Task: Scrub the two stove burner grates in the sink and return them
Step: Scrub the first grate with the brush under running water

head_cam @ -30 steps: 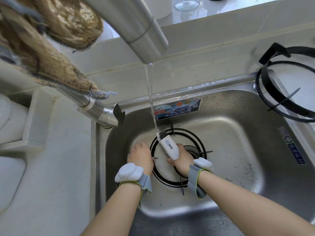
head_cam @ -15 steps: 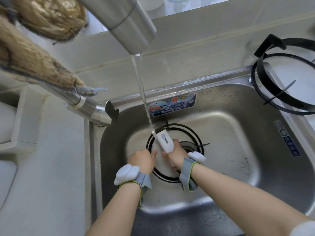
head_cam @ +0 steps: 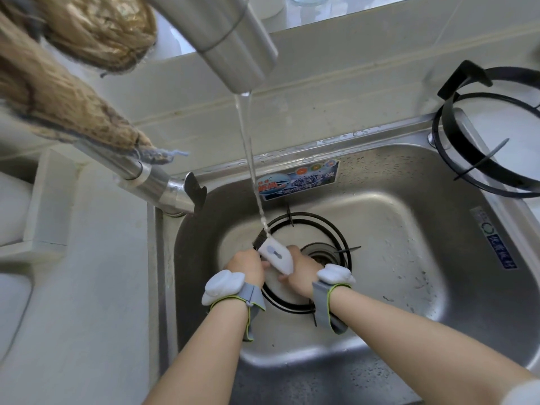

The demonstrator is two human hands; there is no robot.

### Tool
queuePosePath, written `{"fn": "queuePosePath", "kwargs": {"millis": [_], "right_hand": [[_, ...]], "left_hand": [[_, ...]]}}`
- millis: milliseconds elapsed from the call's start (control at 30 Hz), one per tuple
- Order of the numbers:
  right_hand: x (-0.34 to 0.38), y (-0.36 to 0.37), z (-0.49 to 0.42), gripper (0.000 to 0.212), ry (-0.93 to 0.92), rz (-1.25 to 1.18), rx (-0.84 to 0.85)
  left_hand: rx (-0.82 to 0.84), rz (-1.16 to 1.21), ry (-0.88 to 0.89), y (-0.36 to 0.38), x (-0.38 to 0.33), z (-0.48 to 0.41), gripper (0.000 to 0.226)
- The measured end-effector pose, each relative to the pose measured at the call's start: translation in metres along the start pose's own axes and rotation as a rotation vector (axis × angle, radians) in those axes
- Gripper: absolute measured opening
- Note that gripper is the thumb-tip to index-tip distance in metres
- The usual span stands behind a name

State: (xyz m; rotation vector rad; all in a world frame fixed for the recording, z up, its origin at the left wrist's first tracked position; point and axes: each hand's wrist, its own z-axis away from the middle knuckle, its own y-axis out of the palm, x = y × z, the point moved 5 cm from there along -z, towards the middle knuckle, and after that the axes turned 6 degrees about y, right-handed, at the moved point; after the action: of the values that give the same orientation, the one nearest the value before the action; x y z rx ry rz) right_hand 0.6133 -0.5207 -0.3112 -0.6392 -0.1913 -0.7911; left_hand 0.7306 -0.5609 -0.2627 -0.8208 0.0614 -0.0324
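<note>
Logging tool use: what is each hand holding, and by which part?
The right hand grips the scrub brush by the lower end of its white handle. Whether the left hand holds the grate cannot be told.

Black ring grate point(head_cam: 287, 307) flat in sink point(head_cam: 409, 258), second grate point(head_cam: 445, 141) on its right rim.

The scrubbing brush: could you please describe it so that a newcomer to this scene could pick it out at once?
Look into the stainless steel sink, where a black round wire burner grate lies around the drain. Under the tap's water stream, the right hand grips a white plastic scrubbing brush. Unlike the white wrist pads, it has dark bristles at its far tip.
</note>
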Motion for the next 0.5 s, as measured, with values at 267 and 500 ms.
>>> {"fn": "queuePosePath", "kwargs": {"millis": [267,500], "right_hand": [[-0.003,0.000,0.002,0.054,-0.035,-0.029,-0.021],[-0.009,-0.023,0.005,0.047,0.069,-0.373,-0.078]], "left_hand": [[0.017,0.025,-0.009,0.001,0.002,0.000,0.035],[0.030,0.018,-0.019,0.000,0.002,0.001,0.039]]}}
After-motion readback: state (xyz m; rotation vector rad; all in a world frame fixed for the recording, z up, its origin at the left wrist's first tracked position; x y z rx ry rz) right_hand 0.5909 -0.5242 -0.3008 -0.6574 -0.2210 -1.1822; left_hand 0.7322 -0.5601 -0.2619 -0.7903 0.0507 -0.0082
